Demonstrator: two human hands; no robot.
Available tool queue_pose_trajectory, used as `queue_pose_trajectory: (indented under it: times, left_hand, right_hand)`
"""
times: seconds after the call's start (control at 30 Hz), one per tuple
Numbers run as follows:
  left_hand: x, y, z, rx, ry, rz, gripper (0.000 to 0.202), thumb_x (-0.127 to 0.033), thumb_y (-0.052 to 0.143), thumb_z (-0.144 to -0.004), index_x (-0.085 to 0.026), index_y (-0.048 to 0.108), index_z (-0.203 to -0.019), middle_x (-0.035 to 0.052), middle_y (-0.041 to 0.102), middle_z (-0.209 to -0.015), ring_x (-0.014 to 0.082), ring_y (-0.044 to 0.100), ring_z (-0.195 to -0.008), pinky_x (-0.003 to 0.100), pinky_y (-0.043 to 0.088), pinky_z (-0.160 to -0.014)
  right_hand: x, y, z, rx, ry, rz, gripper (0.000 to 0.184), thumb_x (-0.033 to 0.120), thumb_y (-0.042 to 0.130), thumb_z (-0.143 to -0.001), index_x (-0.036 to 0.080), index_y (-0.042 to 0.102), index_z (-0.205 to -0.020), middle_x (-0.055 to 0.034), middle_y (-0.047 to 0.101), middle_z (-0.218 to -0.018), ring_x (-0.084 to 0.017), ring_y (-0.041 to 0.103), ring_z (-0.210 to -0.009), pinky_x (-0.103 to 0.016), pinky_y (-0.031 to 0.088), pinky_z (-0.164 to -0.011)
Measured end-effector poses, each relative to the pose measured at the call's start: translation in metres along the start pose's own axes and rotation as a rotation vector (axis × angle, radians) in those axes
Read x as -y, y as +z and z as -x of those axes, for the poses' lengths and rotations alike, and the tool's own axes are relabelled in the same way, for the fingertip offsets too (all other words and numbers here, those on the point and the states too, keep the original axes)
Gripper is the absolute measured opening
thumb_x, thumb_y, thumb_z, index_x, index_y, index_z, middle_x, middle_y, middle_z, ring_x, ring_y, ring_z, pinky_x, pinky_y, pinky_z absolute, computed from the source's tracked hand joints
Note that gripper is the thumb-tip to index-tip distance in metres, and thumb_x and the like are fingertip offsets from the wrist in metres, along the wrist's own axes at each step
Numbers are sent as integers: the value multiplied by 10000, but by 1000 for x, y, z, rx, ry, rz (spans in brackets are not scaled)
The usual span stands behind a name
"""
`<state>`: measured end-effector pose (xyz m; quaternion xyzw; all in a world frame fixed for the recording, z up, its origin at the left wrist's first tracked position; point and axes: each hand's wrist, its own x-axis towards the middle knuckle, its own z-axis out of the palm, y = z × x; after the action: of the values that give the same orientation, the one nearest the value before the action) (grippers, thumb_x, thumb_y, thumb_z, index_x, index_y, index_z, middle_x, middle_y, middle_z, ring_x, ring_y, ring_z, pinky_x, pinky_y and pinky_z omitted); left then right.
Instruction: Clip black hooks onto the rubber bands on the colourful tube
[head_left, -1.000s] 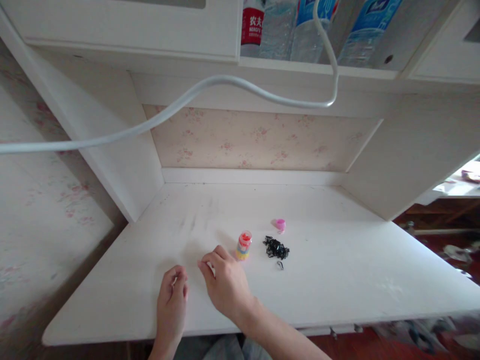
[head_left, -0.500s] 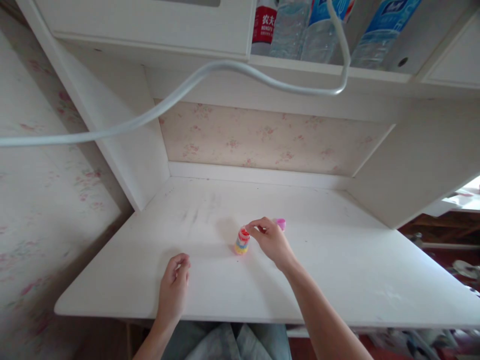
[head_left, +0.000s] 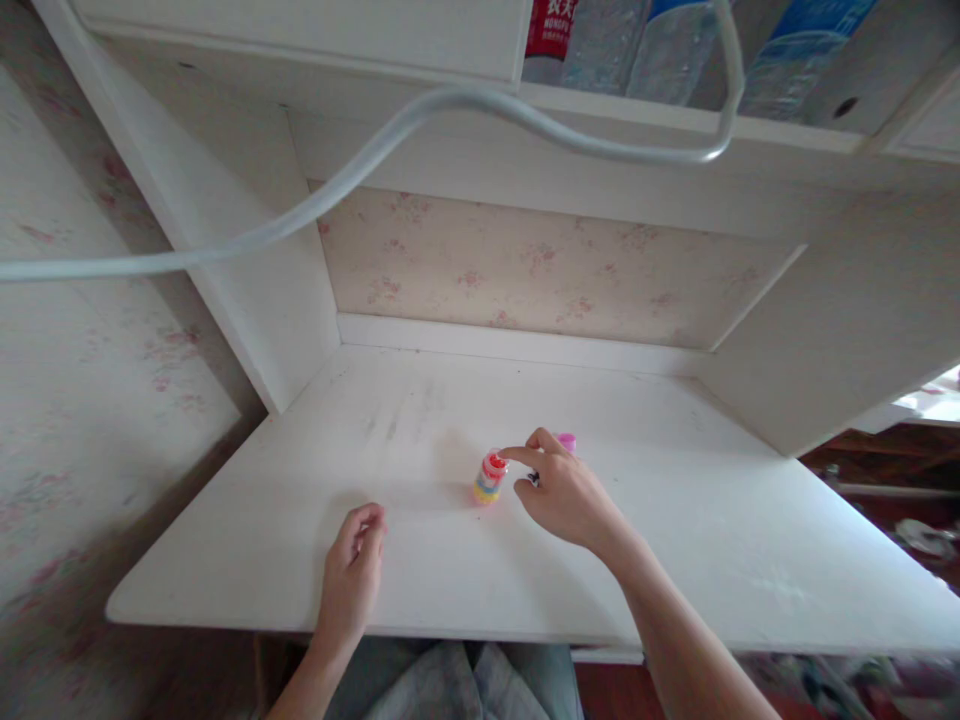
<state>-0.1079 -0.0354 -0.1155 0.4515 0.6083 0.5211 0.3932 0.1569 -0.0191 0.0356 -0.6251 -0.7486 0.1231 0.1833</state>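
A small clear jar filled with coloured bands stands upright near the middle of the white desk. My right hand hovers just right of it, index finger stretched to the jar's open top, the other fingers curled. Only a sliver of the pile of black elastic bands shows under that hand. A pink lid lies just behind my knuckles. My left hand rests on the desk near the front edge, fingers loosely curled, thumb and fingertips close together; I cannot make out anything in them.
A white cable hangs across the view above the desk. Water bottles stand on the shelf overhead. White side panels wall the desk left and right. A floral back panel closes the rear.
My right hand moved from near the left hand to the jar, then drew back slightly with its index finger on the jar's top. The left hand stayed put.
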Motion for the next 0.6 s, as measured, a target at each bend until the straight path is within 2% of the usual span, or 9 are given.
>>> queue_pose_trajectory:
  times: [0.13,0.3,0.47,0.6]
  left_hand:
    - [0,1,0,-16,11,-14,368,-524,561,-796,-186,614,-933,3,612,-737,123,519,-565,220,415,-499]
    - [-4,0,1,-21,18,-15,391,-542,559,-789,-179,619,-923,19,626,-748,131,542,-570,227,428,-508]
    - [-7,1,2,-29,26,-23,393,-539,553,-785,-178,625,-921,23,636,-744,135,551,-577,231,432,-516]
    - [-8,2,2,-42,32,-37,407,-550,548,-776,-171,630,-903,29,637,-728,138,553,-576,235,436,-523]
  right_hand:
    - [12,-6,-1,157,30,190,527,150,458,-762,389,616,-1205,-29,521,-1060,-144,552,-778,-265,332,-668]
    - [19,-9,-11,264,38,353,503,174,435,-779,410,621,-1182,-42,511,-1087,-179,585,-802,-286,338,-650]
    - [21,-12,-23,374,6,447,499,108,457,-741,369,664,-1113,-60,517,-1084,-189,623,-762,-291,359,-609]
    - [23,-13,-29,420,-17,514,505,72,459,-740,329,662,-1124,-83,525,-1069,-213,644,-772,-293,394,-601]
